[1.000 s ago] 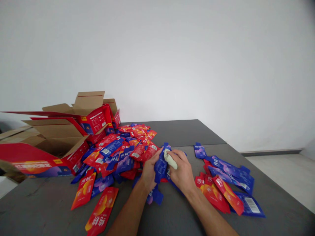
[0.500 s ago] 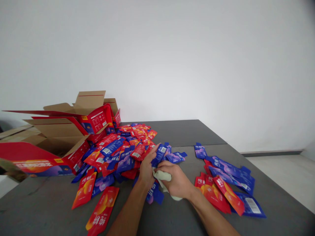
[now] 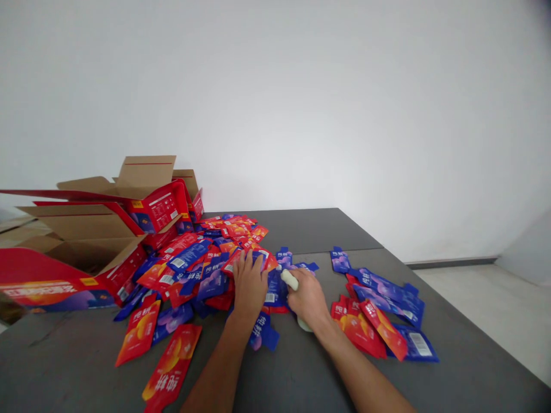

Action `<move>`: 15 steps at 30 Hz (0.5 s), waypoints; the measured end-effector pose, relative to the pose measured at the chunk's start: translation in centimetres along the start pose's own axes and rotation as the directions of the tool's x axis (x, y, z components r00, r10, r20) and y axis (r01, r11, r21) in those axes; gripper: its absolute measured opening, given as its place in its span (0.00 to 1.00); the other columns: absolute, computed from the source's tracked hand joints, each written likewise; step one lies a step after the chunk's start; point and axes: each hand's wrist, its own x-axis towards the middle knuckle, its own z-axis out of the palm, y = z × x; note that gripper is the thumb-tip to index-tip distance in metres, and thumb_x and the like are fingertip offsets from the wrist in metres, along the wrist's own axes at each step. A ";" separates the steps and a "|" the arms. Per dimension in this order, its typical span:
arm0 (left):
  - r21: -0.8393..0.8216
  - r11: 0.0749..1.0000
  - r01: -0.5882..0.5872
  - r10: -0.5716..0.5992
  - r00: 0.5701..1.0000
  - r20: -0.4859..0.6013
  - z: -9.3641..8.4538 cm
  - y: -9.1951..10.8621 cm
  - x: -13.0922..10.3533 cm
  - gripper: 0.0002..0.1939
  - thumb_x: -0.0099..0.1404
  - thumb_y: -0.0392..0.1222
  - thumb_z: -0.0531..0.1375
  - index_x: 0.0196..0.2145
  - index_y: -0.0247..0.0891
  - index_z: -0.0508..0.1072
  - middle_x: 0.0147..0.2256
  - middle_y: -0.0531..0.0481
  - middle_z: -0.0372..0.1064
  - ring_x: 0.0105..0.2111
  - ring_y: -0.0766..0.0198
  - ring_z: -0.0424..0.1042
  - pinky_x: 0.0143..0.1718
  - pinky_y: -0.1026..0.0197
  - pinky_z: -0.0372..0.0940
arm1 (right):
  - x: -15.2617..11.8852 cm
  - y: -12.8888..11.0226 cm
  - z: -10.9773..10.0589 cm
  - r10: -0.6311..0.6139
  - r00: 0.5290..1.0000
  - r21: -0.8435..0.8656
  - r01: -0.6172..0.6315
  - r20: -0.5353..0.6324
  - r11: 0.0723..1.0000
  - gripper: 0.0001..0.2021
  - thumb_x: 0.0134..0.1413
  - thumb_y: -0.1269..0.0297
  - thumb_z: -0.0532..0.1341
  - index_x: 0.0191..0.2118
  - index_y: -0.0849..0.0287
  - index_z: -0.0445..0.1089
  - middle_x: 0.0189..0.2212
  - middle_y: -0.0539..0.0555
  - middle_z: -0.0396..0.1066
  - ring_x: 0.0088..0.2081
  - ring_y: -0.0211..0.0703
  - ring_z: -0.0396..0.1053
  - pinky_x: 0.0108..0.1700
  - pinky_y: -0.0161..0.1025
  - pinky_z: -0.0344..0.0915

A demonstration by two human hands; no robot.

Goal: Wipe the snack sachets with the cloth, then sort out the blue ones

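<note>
My left hand [image 3: 249, 287] lies palm down on the right edge of a pile of red and blue pouches [image 3: 210, 275]. Its fingers are stretched out and slightly apart, with the tips over a red pouch [image 3: 269, 262]. Closed around a pale, folded cloth [image 3: 290, 280] is my right hand [image 3: 307, 295], just to the right. Between the hands a blue pouch [image 3: 275, 288] with a barcode lies on the table. Another blue pouch [image 3: 262, 331] lies below my left wrist, which partly covers it.
Open red cartons [image 3: 107, 281] with brown flaps stand along the left. Red pouches [image 3: 359, 328] and blue pouches [image 3: 390, 292] form a smaller group on the right of the dark table [image 3: 293, 378]. Two red pouches lie near the front left. A white wall stands behind.
My left hand has let go of the blue pouch and moved left onto the pile. My right hand, still holding the cloth, has drawn slightly away from it. The view has shifted a little.
</note>
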 end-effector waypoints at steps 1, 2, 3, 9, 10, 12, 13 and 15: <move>0.022 1.000 -0.006 0.006 1.000 0.006 0.0 0.1 -0.1 0.19 0.66 0.37 0.56 0.54 0.36 0.74 0.62 0.35 0.62 0.66 0.40 0.53 0.65 0.35 0.49 | 0.0 0.0 -0.2 0.018 1.000 -0.022 -0.018 0.005 1.000 0.15 0.47 0.82 0.57 0.36 0.57 0.74 0.39 0.55 0.73 0.45 0.45 0.69 0.47 0.36 0.60; 0.026 1.000 -0.016 0.016 1.000 0.010 0.0 0.4 -0.2 0.19 0.66 0.37 0.56 0.53 0.36 0.74 0.62 0.35 0.62 0.66 0.41 0.53 0.65 0.36 0.49 | 0.0 -0.1 -0.4 0.031 0.999 -0.045 -0.031 0.013 0.999 0.14 0.47 0.81 0.58 0.36 0.57 0.75 0.39 0.55 0.73 0.44 0.45 0.69 0.47 0.36 0.60; 0.016 0.999 -0.032 0.032 0.999 0.015 -0.1 0.8 -0.4 0.18 0.66 0.37 0.55 0.52 0.36 0.75 0.62 0.36 0.63 0.66 0.42 0.54 0.65 0.36 0.49 | 0.0 -0.1 -0.7 0.043 0.999 -0.068 -0.042 0.016 0.997 0.14 0.48 0.80 0.58 0.36 0.57 0.75 0.39 0.55 0.73 0.44 0.46 0.69 0.47 0.35 0.60; -0.136 0.983 -0.125 0.137 0.987 0.085 -0.6 5.0 -1.9 0.19 0.65 0.33 0.54 0.52 0.38 0.75 0.60 0.40 0.65 0.66 0.47 0.55 0.67 0.39 0.47 | -1.0 0.1 -4.2 0.086 0.995 -0.182 -0.093 -0.045 0.979 0.14 0.50 0.78 0.58 0.39 0.57 0.75 0.40 0.56 0.74 0.43 0.46 0.70 0.44 0.35 0.59; -0.176 0.974 -0.142 0.163 0.980 0.112 -0.7 5.8 -2.1 0.20 0.64 0.33 0.54 0.53 0.39 0.74 0.61 0.41 0.65 0.66 0.48 0.55 0.67 0.40 0.48 | -1.3 0.4 -5.0 0.097 0.993 -0.198 -0.108 -0.064 0.974 0.14 0.50 0.78 0.58 0.40 0.57 0.75 0.39 0.56 0.74 0.42 0.46 0.70 0.43 0.35 0.59; -0.267 0.947 -0.177 0.229 0.956 0.180 -0.9 7.5 -2.8 0.22 0.64 0.34 0.54 0.55 0.40 0.72 0.62 0.41 0.63 0.66 0.50 0.55 0.67 0.42 0.49 | -2.1 1.2 -6.5 0.127 0.986 -0.224 -0.148 -0.106 0.963 0.14 0.50 0.77 0.57 0.40 0.58 0.76 0.39 0.57 0.75 0.41 0.46 0.70 0.41 0.35 0.59; -0.314 0.929 -0.196 0.271 0.938 0.215 -1.1 8.3 -3.2 0.24 0.63 0.35 0.55 0.57 0.40 0.70 0.62 0.41 0.62 0.65 0.50 0.56 0.67 0.43 0.49 | -2.6 1.7 -7.3 0.140 0.982 -0.228 -0.166 -0.126 0.959 0.14 0.50 0.77 0.57 0.40 0.59 0.76 0.39 0.58 0.75 0.40 0.46 0.71 0.40 0.35 0.59; -0.401 0.884 -0.238 0.363 0.892 0.269 -1.3 10.1 -4.0 0.29 0.62 0.39 0.57 0.62 0.41 0.64 0.64 0.40 0.59 0.66 0.50 0.54 0.67 0.44 0.48 | -3.5 2.7 -8.7 0.164 0.974 -0.221 -0.197 -0.158 0.955 0.13 0.51 0.75 0.57 0.39 0.59 0.76 0.38 0.58 0.76 0.39 0.46 0.71 0.38 0.35 0.59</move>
